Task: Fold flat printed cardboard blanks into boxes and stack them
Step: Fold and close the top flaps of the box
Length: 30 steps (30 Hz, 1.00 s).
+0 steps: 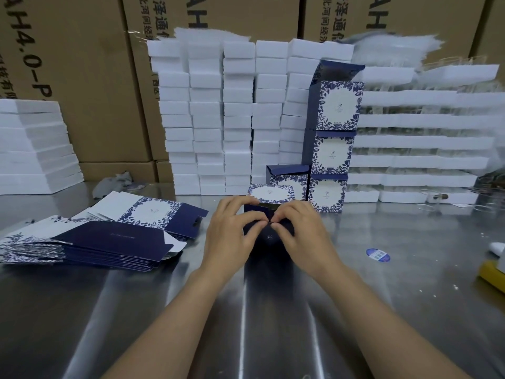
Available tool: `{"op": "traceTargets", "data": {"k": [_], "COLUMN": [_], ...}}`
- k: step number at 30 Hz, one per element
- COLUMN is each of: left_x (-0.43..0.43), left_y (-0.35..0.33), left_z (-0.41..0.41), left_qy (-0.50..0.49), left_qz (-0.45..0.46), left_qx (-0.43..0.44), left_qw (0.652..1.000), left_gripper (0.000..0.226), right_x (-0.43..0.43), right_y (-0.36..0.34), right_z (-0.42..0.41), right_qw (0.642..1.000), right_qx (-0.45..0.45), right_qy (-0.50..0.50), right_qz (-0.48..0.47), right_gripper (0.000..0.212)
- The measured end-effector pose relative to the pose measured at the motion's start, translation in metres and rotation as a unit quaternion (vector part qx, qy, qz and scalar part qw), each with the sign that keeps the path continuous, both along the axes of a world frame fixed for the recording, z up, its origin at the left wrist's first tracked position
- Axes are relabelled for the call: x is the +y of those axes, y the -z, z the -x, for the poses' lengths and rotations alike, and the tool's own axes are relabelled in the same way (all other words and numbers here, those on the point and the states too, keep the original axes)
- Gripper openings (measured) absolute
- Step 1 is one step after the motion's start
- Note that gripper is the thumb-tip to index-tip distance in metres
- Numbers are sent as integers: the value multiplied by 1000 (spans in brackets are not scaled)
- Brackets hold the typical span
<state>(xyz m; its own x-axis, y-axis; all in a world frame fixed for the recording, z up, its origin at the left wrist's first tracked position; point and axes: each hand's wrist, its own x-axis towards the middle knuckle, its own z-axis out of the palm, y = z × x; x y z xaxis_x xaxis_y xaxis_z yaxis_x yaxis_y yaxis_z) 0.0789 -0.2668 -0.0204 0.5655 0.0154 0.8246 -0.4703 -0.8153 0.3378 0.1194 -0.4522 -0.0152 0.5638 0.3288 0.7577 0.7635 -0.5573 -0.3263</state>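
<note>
A half-folded navy box with a white floral panel [270, 194] lies on the metal table in the middle. My left hand [232, 231] and my right hand [303, 233] both grip its dark near end, fingertips pressing the flaps together. At the left lies a fanned pile of flat printed blanks [109, 236]. Behind the hands stands a stack of three folded boxes [332, 149], the top one with its lid flap up, and one more folded box [289, 179] beside the stack's base.
Columns of white foam blocks [232, 119] stand along the back, with wider white trays [423, 143] to the right and brown cartons [82, 77] behind. A round blue sticker [378, 254] and a yellow object [492, 272] lie at the right.
</note>
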Motion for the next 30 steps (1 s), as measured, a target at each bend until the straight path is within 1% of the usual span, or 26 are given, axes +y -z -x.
{"op": "traceTargets", "data": {"k": [3, 6, 9, 13, 17, 20, 22, 25, 27, 30], "left_x": [2, 2, 7, 16, 17, 19, 21, 23, 22, 19], "left_y": [0, 0, -1, -1, -3, -2, -3, -5, -7, -7], "left_z": [-1, -1, -1, -3, -1, -2, -2, -2, -2, 1], "left_qy": [-4, 1, -2, -14, -1, 2, 5, 10, 22, 60], "left_qz": [11, 30, 65, 35, 79, 70, 79, 103, 134, 205], "left_qx": [5, 15, 33, 32, 53, 67, 74, 93, 110, 137], "left_qw": [1000, 999, 997, 999, 995, 995, 994, 990, 985, 967], "left_gripper": [6, 6, 7, 9, 8, 7, 7, 7, 7, 19], "right_x": [-5, -12, -15, -15, -19, -22, -23, -25, -29, -33], "right_y": [-3, -5, -7, -7, -8, -10, -11, -12, -12, -12], "right_z": [0, -2, -3, -3, -4, -2, -2, -4, -8, -9], "right_qw": [1000, 1000, 1000, 1000, 999, 999, 999, 997, 995, 995], "right_qx": [3, 1, 11, 24, 34, 48, 54, 72, 89, 91], "right_qy": [14, 7, -1, 5, 10, 10, 8, 8, 9, 13], "right_qz": [12, 24, 13, 15, 13, 0, -2, -25, -36, -38], "right_gripper": [8, 3, 7, 2, 4, 8, 7, 4, 7, 8]}}
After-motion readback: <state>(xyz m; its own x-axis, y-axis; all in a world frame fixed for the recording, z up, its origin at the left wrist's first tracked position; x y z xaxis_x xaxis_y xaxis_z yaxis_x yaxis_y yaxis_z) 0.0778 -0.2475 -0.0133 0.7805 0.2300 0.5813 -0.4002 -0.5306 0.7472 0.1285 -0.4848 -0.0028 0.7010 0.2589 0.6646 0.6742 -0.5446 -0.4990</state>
